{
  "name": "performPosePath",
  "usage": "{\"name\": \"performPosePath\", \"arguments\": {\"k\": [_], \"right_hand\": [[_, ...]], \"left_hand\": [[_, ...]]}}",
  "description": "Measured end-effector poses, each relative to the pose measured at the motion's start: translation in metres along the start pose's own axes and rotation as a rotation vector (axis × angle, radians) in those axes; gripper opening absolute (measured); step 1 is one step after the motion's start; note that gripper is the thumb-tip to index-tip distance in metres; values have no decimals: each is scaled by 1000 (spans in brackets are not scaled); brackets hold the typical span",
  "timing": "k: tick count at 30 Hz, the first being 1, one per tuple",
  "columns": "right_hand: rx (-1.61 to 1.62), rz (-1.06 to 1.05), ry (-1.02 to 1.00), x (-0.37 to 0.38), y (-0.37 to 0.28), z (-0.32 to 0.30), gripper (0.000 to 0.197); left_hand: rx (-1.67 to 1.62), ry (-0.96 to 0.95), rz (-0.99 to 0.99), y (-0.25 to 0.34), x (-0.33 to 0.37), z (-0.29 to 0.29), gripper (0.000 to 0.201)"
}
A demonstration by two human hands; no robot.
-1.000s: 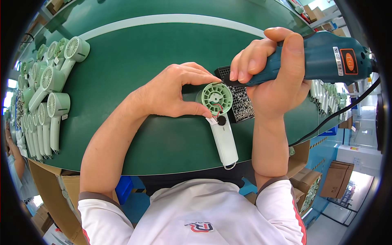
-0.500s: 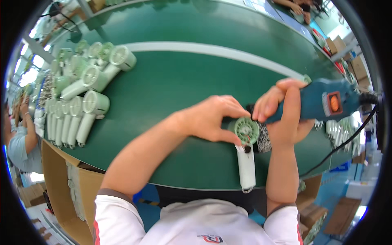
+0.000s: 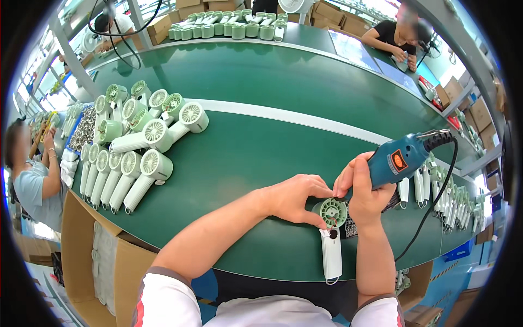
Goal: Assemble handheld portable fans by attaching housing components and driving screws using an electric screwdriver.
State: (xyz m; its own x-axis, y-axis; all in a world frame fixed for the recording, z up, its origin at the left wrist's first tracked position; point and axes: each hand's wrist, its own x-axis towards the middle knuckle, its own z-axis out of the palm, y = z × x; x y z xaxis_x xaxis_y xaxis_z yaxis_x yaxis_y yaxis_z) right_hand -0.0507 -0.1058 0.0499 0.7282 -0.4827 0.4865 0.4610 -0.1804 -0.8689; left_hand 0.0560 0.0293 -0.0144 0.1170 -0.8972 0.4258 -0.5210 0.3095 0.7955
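A handheld fan with a pale green round head and a white handle lies on the green table in front of me, its handle toward me. My left hand grips the fan head from the left between thumb and fingers. Wrapped round a blue electric screwdriver, my right hand holds it slanting down toward the head's far rim. Its tip is hidden behind my fingers. A dark tray of small screws sits partly covered by my right wrist.
Several similar fans lie grouped on the left, and more fans on the right. The screwdriver's black cable loops down on the right. An open carton stands below the table's left edge. Co-workers sit at left and far right.
The view has tilted up, bringing far rows of fans into sight. The screwdriver slants more steeply now. Both hands keep their holds.
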Motion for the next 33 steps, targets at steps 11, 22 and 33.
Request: {"name": "performPosePath", "arguments": {"k": [11, 22, 33], "right_hand": [[-4, 49, -48, 1, 5, 6, 9], [76, 60, -24, -5, 1, 9, 26], [-39, 7, -241, 13, 4, 0, 10]], "left_hand": [[-6, 50, 9, -2, -5, -2, 60], [40, 24, -120, -1, -8, 4, 79], [52, -9, -19, -3, -13, -13, 61]]}}
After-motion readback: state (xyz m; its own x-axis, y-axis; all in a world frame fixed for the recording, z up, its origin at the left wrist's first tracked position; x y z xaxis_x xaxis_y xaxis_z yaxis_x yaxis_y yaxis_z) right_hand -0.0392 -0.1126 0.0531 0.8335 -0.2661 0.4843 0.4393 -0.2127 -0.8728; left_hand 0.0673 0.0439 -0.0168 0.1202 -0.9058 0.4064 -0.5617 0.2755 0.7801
